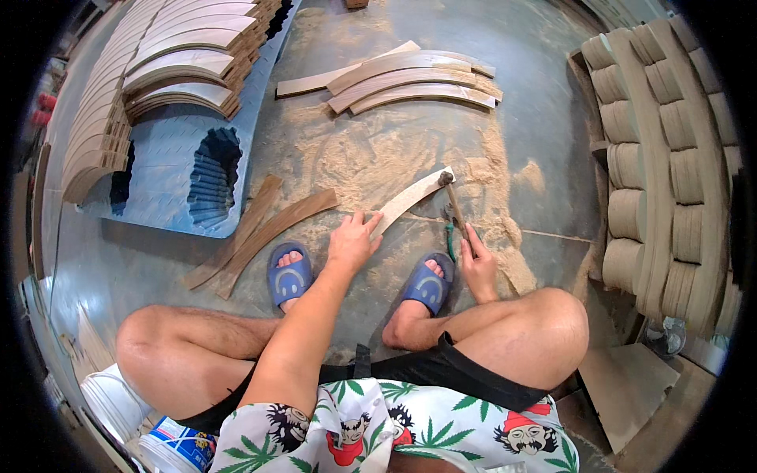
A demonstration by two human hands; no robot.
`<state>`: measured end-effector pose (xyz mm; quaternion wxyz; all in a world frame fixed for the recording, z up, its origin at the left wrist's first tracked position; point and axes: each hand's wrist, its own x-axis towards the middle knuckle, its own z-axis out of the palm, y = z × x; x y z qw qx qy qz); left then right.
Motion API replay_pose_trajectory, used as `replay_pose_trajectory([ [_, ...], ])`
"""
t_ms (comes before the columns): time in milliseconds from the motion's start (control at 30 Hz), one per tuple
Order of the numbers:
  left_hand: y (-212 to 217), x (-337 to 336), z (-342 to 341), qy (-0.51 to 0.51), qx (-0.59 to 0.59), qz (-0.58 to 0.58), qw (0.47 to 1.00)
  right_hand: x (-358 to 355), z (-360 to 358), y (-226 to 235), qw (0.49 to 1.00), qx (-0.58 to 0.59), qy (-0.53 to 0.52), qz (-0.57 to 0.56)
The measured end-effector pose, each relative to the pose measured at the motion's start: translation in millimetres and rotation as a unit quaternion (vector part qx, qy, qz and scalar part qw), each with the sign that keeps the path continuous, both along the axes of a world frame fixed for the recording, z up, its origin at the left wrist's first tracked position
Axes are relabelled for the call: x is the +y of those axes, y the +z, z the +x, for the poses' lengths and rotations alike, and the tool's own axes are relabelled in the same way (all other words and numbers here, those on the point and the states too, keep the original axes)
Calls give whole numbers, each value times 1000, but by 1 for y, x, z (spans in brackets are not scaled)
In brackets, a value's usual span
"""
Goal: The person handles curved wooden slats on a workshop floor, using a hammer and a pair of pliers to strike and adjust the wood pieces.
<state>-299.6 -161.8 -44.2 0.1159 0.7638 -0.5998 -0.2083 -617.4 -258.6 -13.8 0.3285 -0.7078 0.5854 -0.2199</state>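
On the floor between my feet lies a pale curved wooden slat [413, 199], slanting up to the right. My left hand [353, 243] grips its near end, fingers pressed against the wood. In my right hand [478, 266] is the wooden handle of a hammer [455, 202]. Its dark head is over the slat's far end; whether it touches the wood I cannot tell. A green-handled pair of pliers [450, 240] lies just left of the hammer handle, near my right foot.
Two darker curved slats [276, 229] lie left of my left foot. Several more slats [418, 83] are grouped ahead amid sawdust [355, 150]. A blue plastic pallet [169, 177] carries stacked curved pieces [181, 59] at left. Bundled wood [631, 165] stands at right; buckets [114, 402] sit at lower left.
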Motion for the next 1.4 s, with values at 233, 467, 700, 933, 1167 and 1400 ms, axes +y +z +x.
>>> replay_pose_trajectory([
  [233, -13, 18, -5, 22, -3, -60, 998, -1, -3, 2, 999, -32, 1, -22],
  [467, -14, 29, -14, 22, 9, -30, 999, -1, 5, 3, 994, 14, 77, -80],
  [700, -10, 27, -15, 18, -2, -23, 1000, 5, 10, -4, 999, 4, 37, -18],
  [933, -9, 24, -18, 22, -5, -1, 1000, -2, 13, 0, 996, -12, 60, -60],
  [1167, -10, 31, -14, 55, 24, -36, 998, -8, 12, 1, 996, 2, 72, -54],
  [1400, -27, 41, 23, 119, 28, -99, 988, 28, -7, -7, 979, -105, 166, -46],
])
